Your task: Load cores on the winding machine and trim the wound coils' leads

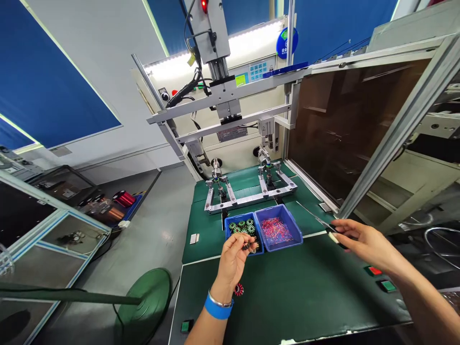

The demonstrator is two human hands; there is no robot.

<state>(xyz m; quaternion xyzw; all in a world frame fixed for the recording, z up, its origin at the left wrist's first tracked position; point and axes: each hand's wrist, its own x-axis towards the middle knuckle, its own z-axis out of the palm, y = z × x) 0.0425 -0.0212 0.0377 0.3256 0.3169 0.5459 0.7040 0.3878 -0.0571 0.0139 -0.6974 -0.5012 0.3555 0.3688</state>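
My left hand hovers over the near edge of a small blue bin of green ring-shaped coils. Its fingers pinch a small dark part. My left wrist wears a blue band. My right hand is closed on long metal tweezers, tips pointing left and away toward a second blue bin filled with thin red pieces. A red ring coil lies on the green mat near my left wrist.
Behind the bins stands a metal fixture frame with two upright stations under an overhead machine head. An open brown-panelled door stands at right. Red and green buttons sit at the mat's right edge. A green stool is at lower left.
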